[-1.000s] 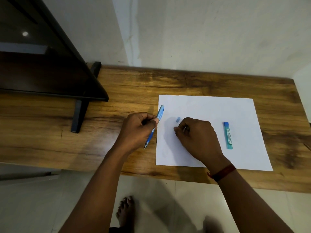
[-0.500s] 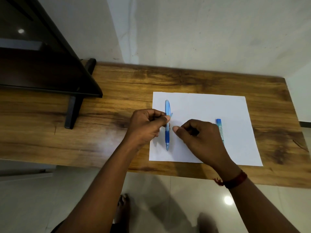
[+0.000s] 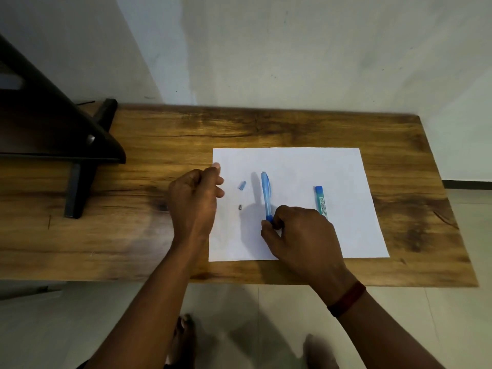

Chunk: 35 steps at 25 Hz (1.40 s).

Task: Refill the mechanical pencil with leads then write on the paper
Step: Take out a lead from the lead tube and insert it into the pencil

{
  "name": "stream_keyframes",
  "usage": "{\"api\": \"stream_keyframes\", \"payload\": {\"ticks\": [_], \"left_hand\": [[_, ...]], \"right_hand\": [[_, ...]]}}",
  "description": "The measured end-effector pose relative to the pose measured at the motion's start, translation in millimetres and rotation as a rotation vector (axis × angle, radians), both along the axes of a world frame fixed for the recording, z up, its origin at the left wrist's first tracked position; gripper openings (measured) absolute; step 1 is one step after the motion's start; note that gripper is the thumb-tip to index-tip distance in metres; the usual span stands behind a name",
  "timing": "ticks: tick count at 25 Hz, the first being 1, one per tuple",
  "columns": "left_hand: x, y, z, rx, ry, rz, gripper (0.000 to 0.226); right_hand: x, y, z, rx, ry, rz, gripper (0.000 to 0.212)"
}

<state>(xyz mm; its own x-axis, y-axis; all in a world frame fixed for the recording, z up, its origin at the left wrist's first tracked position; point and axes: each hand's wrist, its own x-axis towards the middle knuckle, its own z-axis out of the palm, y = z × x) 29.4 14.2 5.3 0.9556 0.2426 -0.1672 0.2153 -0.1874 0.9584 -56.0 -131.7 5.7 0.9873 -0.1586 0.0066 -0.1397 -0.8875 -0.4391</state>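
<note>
A white sheet of paper lies on the wooden table. The blue mechanical pencil lies on the paper, pointing away from me. My right hand pinches its near, dark-blue grip end. My left hand hovers at the paper's left edge with loosely curled fingers and holds nothing. A small pale-blue cap and a tiny grey piece lie on the paper between my hands. The blue and green lead case lies to the right of the pencil.
A dark monitor or stand with black legs occupies the table's left end. A white wall runs behind the table. The table's front edge is close to me, with tiled floor and my foot below.
My left hand has let go of the pencil and moved left. The pencil now lies on the paper with my right hand at its grip end. The cap and the grey piece show on the paper.
</note>
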Motion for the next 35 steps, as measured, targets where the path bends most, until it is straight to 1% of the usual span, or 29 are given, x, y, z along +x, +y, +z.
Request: {"api": "stream_keyframes", "payload": {"ticks": [3, 5, 9, 13, 18, 21, 23, 28, 31, 33, 35], "left_hand": [[2.8, 0.1, 0.3, -0.136, -0.069, 0.024, 0.031], [2.7, -3.3, -0.2, -0.185, -0.079, 0.021, 0.031], [-2.2, -9.8, -1.6, -0.179, -0.132, -0.044, 0.030], [-7.7, -16.2, -2.6, -0.179, -0.132, -0.106, 0.029], [-15.4, -32.6, -1.9, -0.094, -0.108, -0.224, 0.032], [-19.8, -39.3, -3.5, 0.093, -0.178, -0.253, 0.029], [-21.8, -41.7, -4.6, 0.170, -0.236, -0.261, 0.030], [-26.7, -48.7, -6.5, 0.192, -0.303, -0.302, 0.030], [-31.0, -57.5, -3.2, 0.174, -0.295, -0.372, 0.020], [-33.7, -63.3, -1.8, 0.169, -0.268, -0.390, 0.014], [-35.6, -68.7, -1.5, 0.176, -0.249, -0.359, 0.017]], "right_hand": [[-0.1, 4.0, -1.8, -0.047, -0.017, 0.007, 0.027], [2.0, 5.7, -2.3, -0.065, -0.008, 0.002, 0.028], [2.4, 3.9, -0.3, -0.059, 0.021, -0.013, 0.037], [3.0, -12.5, 1.0, -0.013, -0.052, -0.086, 0.033], [4.7, -38.5, 5.0, -0.024, -0.116, -0.344, 0.023], [3.5, -49.1, 5.7, 0.005, -0.102, -0.408, 0.024], [2.7, -50.6, 5.4, 0.047, -0.086, -0.431, 0.028], [4.6, -53.0, 2.9, 0.082, -0.067, -0.467, 0.032], [6.3, -54.1, 2.3, 0.097, -0.057, -0.489, 0.033], [8.5, -53.3, 3.5, 0.150, -0.085, -0.512, 0.036], [10.8, -51.8, 4.9, 0.226, -0.159, -0.482, 0.038]]}}
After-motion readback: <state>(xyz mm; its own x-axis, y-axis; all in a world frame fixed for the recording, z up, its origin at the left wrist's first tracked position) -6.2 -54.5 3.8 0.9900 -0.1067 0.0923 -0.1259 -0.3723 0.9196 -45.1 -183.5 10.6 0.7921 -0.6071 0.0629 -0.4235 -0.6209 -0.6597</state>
